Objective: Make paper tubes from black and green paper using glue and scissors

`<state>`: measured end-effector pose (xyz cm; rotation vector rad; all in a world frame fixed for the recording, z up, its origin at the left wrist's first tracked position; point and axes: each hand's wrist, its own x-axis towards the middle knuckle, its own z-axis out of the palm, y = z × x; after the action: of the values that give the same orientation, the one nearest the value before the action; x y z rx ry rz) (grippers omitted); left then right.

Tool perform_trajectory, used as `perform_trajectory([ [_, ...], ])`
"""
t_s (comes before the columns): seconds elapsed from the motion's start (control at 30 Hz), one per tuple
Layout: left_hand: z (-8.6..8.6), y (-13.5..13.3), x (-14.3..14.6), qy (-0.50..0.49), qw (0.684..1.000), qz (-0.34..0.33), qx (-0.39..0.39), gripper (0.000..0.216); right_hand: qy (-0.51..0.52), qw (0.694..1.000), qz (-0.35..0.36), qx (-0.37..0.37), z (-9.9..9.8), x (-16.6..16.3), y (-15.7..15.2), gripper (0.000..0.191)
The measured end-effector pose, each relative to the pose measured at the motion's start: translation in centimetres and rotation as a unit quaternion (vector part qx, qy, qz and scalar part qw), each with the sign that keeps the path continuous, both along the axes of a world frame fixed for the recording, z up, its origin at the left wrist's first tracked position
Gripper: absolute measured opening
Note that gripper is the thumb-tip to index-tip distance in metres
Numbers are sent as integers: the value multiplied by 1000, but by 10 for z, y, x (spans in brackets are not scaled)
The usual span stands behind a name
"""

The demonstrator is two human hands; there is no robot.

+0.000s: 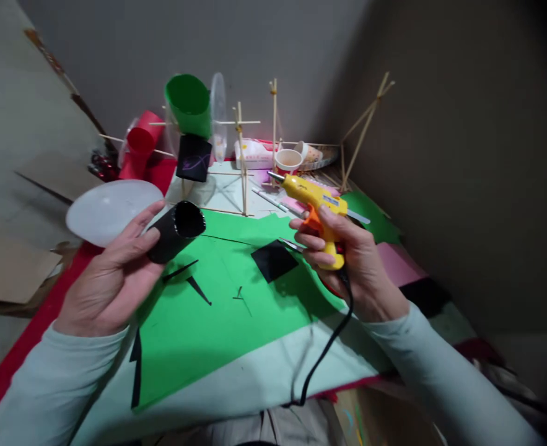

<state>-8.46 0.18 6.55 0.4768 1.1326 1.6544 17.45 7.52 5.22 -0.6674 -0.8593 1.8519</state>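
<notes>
My left hand [110, 272] is closed round a black paper tube [176, 230], held tilted with its open, notched end facing up and right. A clear plastic disc [110, 210] sits just behind that hand. My right hand [347, 263] grips a yellow glue gun [317, 207] with an orange trigger; its metal nozzle points left toward the tube, a short gap apart. The gun's black cord [329, 341] hangs down from the handle toward me. Both are held above a green paper sheet [217, 310].
Black paper scraps [273, 260] lie on the green sheet. Behind stands a frame of wooden sticks [243, 161] carrying a green cup [188, 104], a red cup [140, 145] and a black tube [194, 158]. A paper cup [288, 162] and more sticks [363, 127] stand near the wall.
</notes>
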Motion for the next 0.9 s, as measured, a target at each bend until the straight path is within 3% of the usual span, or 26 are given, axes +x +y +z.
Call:
perform_trajectory([
  [0.13, 3, 1, 4, 6, 999, 9, -36, 43, -18, 998, -42, -41, -12, 16, -1, 26],
  [0.5, 3, 2, 7, 9, 999, 16, -29, 40, -76, 994, 4, -74, -44, 16, 21, 7],
  [0.9, -10, 0, -1, 38, 997, -58, -15, 47, -135, 987, 57, -58, -50, 23, 34, 16],
])
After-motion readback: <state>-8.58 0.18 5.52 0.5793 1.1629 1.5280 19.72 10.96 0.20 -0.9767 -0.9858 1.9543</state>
